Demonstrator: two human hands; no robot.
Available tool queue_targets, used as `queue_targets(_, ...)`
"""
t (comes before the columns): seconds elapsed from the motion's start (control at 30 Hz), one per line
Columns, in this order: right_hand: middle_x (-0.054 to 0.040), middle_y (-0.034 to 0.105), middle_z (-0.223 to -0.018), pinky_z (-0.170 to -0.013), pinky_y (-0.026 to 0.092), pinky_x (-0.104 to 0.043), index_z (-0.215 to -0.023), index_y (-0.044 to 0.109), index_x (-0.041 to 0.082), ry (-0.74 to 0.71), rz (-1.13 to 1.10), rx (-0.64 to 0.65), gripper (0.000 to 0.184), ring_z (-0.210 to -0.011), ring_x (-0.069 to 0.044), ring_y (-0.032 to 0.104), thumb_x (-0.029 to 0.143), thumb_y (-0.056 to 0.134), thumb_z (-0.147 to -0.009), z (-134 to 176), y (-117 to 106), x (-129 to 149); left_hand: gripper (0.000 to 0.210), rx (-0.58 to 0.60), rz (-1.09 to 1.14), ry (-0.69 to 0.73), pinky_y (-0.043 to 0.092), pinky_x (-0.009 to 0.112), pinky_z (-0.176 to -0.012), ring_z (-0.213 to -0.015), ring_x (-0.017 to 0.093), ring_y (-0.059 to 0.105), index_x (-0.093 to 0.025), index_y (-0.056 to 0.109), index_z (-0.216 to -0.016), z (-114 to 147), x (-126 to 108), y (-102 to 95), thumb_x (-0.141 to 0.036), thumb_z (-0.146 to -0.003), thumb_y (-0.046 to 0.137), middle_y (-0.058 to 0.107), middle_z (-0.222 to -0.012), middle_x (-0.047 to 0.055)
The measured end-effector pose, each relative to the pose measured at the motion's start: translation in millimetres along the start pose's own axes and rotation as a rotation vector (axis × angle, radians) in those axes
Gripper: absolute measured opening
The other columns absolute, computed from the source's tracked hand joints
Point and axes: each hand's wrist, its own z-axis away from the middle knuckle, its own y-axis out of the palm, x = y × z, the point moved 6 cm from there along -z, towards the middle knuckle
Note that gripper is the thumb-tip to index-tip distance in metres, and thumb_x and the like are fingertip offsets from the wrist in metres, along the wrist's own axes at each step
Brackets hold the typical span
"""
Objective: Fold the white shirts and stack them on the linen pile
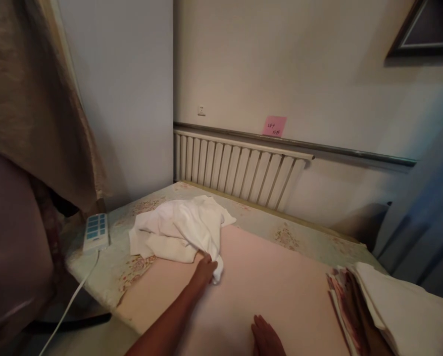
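Note:
A crumpled heap of white cloth (169, 225), probably clothing, lies toward the far left of the table. My left hand (205, 268) is closed around a bunched end of this white cloth, near the heap's front right side. Beneath is a smooth pale pink sheet (273, 277) spread over the tabletop. Low in the view, my right hand (266, 336) is over the pink sheet with its fingers stretched out, holding nothing. To its right rests a stack of folded cloths (403, 306), white on top with brown and reddish layers below.
A floral tablecloth (288, 237) covers the table around the pink sheet. On the left edge sits a white power strip (96, 232) with its cord hanging down. Behind the table are a radiator (239, 165) and a wall. A brown curtain (31, 99) hangs at left.

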Motion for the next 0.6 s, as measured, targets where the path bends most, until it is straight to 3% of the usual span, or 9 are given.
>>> queue_targets(0.2, -0.0083, 0.068, -0.114, -0.086, 0.057, -0.037, -0.110, 0.067, 0.023, 0.083, -0.048, -0.015, 0.037, -0.105, -0.026, 0.065, 0.015, 0.049, -0.078, -1, -8, 3, 0.024, 0.113, -0.206, 0.003, 0.026, 0.022, -0.049, -0.052, 0.008, 0.036, -0.020, 0.039, -0.054, 52, 37, 51.4, -0.020, -0.060, 0.062, 0.035, -0.051, -0.007)
queue_targets(0.47, -0.0107, 0.066, -0.119, -0.088, 0.057, -0.040, -0.114, 0.065, 0.021, 0.207, -0.009, 0.021, 0.033, -0.109, -0.026, 0.063, 0.021, 0.046, -0.086, 3, -12, 4, 0.003, 0.286, -0.279, -0.040, 0.038, 0.027, -0.058, -0.065, 0.016, 0.049, -0.020, 0.052, -0.063, 119, 70, 82.9, -0.020, -0.064, 0.054, 0.051, -0.061, -0.002)
queue_targets(0.6, -0.0130, 0.066, -0.117, -0.090, 0.056, -0.041, -0.110, 0.067, 0.019, 0.315, -0.051, 0.040, 0.031, -0.108, -0.027, 0.063, 0.026, 0.045, -0.088, 2, -16, 4, 0.003, 0.386, -0.283, -0.054, 0.040, 0.029, -0.063, -0.067, 0.017, 0.052, -0.020, 0.054, -0.066, 144, 78, 97.9, -0.018, -0.064, 0.052, 0.054, -0.064, -0.001)
